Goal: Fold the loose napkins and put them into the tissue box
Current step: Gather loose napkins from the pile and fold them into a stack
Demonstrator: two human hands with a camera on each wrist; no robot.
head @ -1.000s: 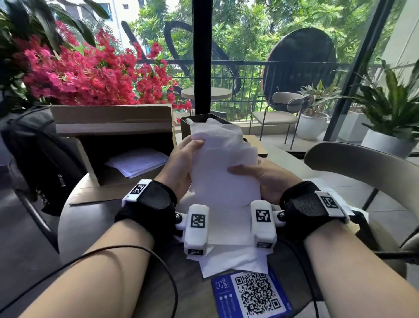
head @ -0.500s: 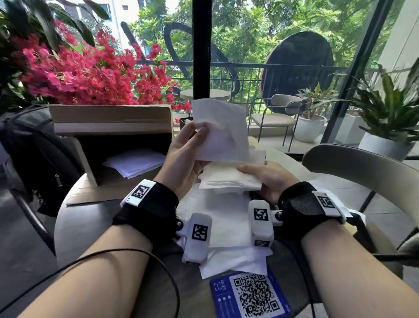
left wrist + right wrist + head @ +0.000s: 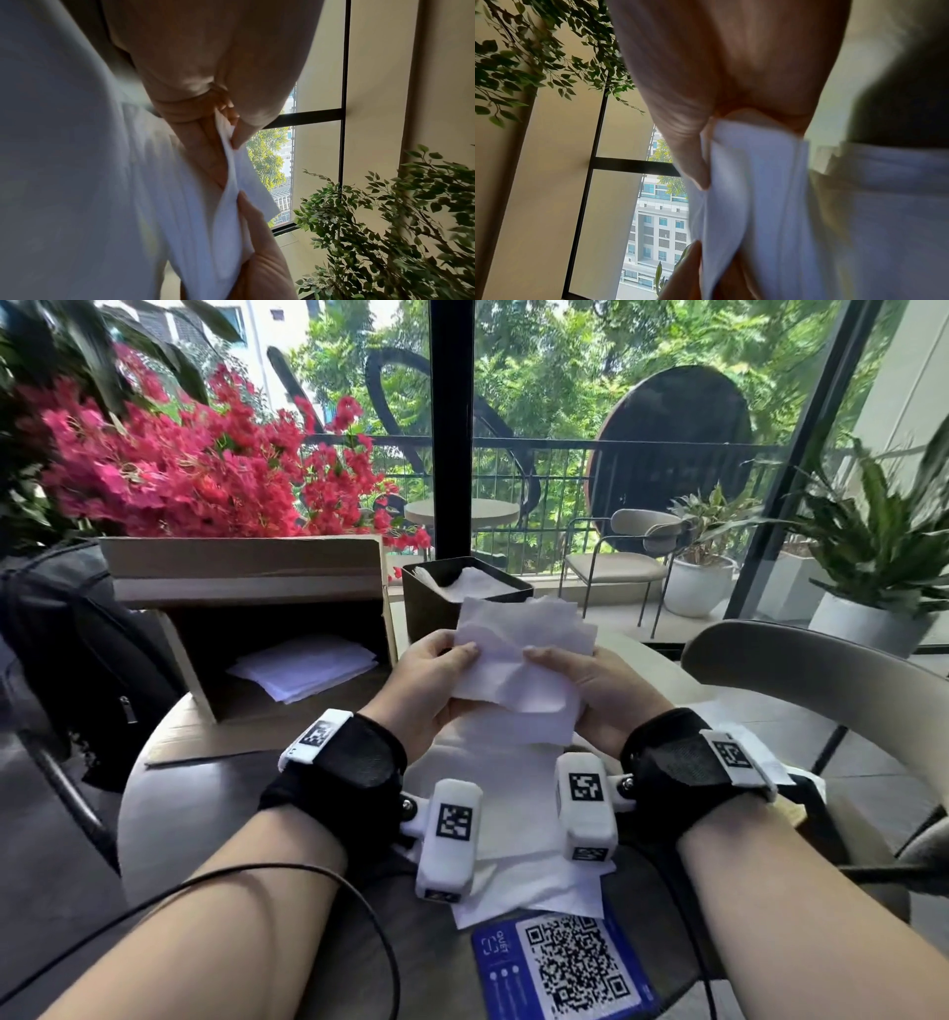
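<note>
Forearms reach forward over a round dark worktop, each wrist wrapped in a black band carrying white tagged modules. Nearest the body, just behind the wrists, a blue QR card lies flat, partly covered by loose white napkins spread under and between the wrists, their long axis running away from the body. Above that pile, the left hand and the right hand hold one napkin between them, lifted off the worktop. Each hand is clamped on it, thumb on the near face and fingers curled behind; the two thumbs lie close together near the sheet's middle. The held napkin is crumpled and partly doubled over, its long axis roughly side to side, with its free edges pointing up and away from the hands. Just beyond the fingertips stands the dark tissue box, open at the top, with white paper showing inside. Left of the left hand, an open cardboard box lies on its side with a stack of white sheets inside. Farther off are red flowers and a window.
</note>
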